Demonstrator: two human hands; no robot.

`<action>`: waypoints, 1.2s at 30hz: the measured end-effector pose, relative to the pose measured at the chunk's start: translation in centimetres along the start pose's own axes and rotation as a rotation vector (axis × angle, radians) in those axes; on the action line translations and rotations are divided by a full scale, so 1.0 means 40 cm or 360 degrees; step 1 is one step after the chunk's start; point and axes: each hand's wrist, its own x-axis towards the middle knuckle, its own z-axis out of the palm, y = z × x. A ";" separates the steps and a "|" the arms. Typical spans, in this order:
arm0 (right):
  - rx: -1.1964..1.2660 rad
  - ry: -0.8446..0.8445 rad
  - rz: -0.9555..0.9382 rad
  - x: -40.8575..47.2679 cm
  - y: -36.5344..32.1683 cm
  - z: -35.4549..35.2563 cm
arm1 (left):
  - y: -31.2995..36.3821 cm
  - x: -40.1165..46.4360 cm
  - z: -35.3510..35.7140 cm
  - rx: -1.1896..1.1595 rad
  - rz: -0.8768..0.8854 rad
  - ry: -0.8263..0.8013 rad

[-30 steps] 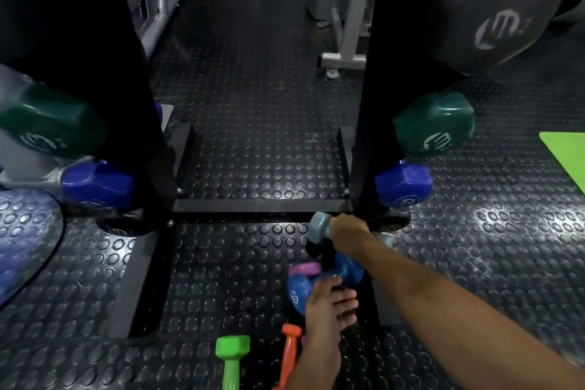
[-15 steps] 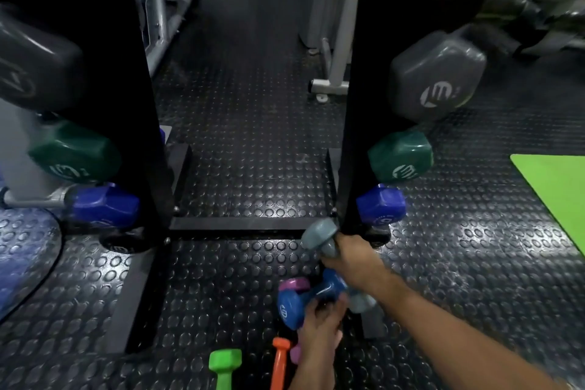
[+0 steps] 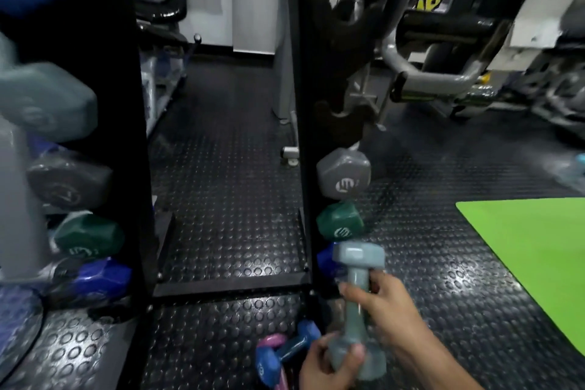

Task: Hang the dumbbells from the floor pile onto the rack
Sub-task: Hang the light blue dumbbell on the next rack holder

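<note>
A pale grey-blue dumbbell (image 3: 359,263) stands nearly upright in front of the rack's right upright (image 3: 304,104). My right hand (image 3: 383,304) grips its handle. My left hand (image 3: 329,367) cups its lower head from below. On the floor just left of my hands lie a blue dumbbell (image 3: 285,350) and a pink dumbbell (image 3: 272,340). On the right upright hang a grey dumbbell (image 3: 343,177), a green dumbbell (image 3: 340,225) and a dark blue dumbbell (image 3: 324,263), the last partly hidden behind the held one.
The left upright (image 3: 136,136) carries several dumbbells in grey, green and blue (image 3: 91,279). A green mat (image 3: 531,256) lies on the studded rubber floor at right. Weight machines (image 3: 443,41) stand behind the rack. An empty hook (image 3: 335,111) shows above the grey dumbbell.
The grey-blue dumbbell has come up off the pile and turned upright. My left hand left the blue dumbbell and now holds the grey-blue one's lower head. The view has tilted upward.
</note>
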 end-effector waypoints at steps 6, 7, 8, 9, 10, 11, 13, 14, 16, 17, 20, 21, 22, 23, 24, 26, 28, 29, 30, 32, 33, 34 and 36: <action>0.0164 0.0186 -0.0167 0.004 -0.232 -0.126 | 0.133 -0.020 0.110 0.0051 0.0255 -0.0191; 0.0171 0.0206 -0.0189 0.004 -0.267 -0.143 | 0.161 -0.016 0.125 0.0044 0.0276 -0.0212; 0.0179 0.0218 -0.0208 0.002 -0.304 -0.160 | 0.202 -0.025 0.139 0.0018 0.0288 -0.0211; 0.0187 0.0214 -0.0230 0.000 -0.342 -0.179 | 0.229 -0.026 0.156 -0.0017 0.0334 -0.0244; 0.0201 0.0195 -0.0249 -0.002 -0.378 -0.195 | 0.262 -0.034 0.174 -0.0034 0.0348 -0.0277; 0.0217 0.0166 -0.0255 -0.004 -0.410 -0.210 | 0.284 -0.031 0.188 -0.0057 0.0351 -0.0294; 0.0273 0.0107 -0.0231 -0.009 -0.471 -0.242 | 0.335 -0.035 0.220 -0.0101 0.0355 -0.0314; 0.0307 0.0064 -0.0205 -0.007 -0.498 -0.255 | 0.362 -0.037 0.231 -0.0120 0.0365 -0.0305; 0.0361 -0.0016 -0.0156 0.001 -0.552 -0.281 | 0.419 -0.050 0.255 -0.0217 0.0368 -0.0327; 0.0385 -0.0049 -0.0150 0.010 -0.577 -0.290 | 0.443 -0.050 0.267 -0.0277 0.0362 -0.0340; 0.0413 -0.0062 -0.0184 0.040 -0.643 -0.301 | 0.530 -0.065 0.315 -0.0482 0.0267 -0.0325; 0.0403 -0.0053 -0.0201 0.050 -0.665 -0.299 | 0.555 -0.064 0.330 -0.0546 0.0230 -0.0299; 0.0412 -0.0051 -0.0208 0.064 -0.687 -0.295 | 0.583 -0.066 0.346 -0.0625 0.0188 -0.0277; 0.0416 -0.0051 -0.0204 0.081 -0.708 -0.290 | 0.607 -0.063 0.359 -0.0717 0.0145 -0.0260; 0.0404 -0.0048 -0.0196 0.096 -0.729 -0.282 | 0.629 -0.061 0.370 -0.0800 0.0105 -0.0244; 0.0351 0.0002 -0.0185 0.126 -0.759 -0.266 | 0.668 -0.052 0.381 -0.0925 0.0051 -0.0235; 0.0315 0.0048 -0.0225 0.156 -0.780 -0.248 | 0.700 -0.037 0.385 -0.1001 0.0017 -0.0235; 0.0306 0.0056 -0.0242 0.167 -0.789 -0.238 | 0.712 -0.027 0.384 -0.1036 0.0007 -0.0238; 0.0297 0.0062 -0.0241 0.182 -0.796 -0.230 | 0.722 -0.016 0.384 -0.1069 -0.0006 -0.0238; 0.0293 0.0061 -0.0202 0.201 -0.808 -0.216 | 0.734 0.007 0.383 -0.1114 -0.0028 -0.0239; 0.0288 0.0058 -0.0181 0.212 -0.811 -0.213 | 0.736 0.019 0.382 -0.1136 -0.0039 -0.0233; 0.0267 0.0062 -0.0169 0.222 -0.812 -0.208 | 0.737 0.029 0.380 -0.1164 -0.0050 -0.0229; 0.0210 0.0092 -0.0140 0.242 -0.810 -0.196 | 0.737 0.049 0.376 -0.1227 -0.0065 -0.0216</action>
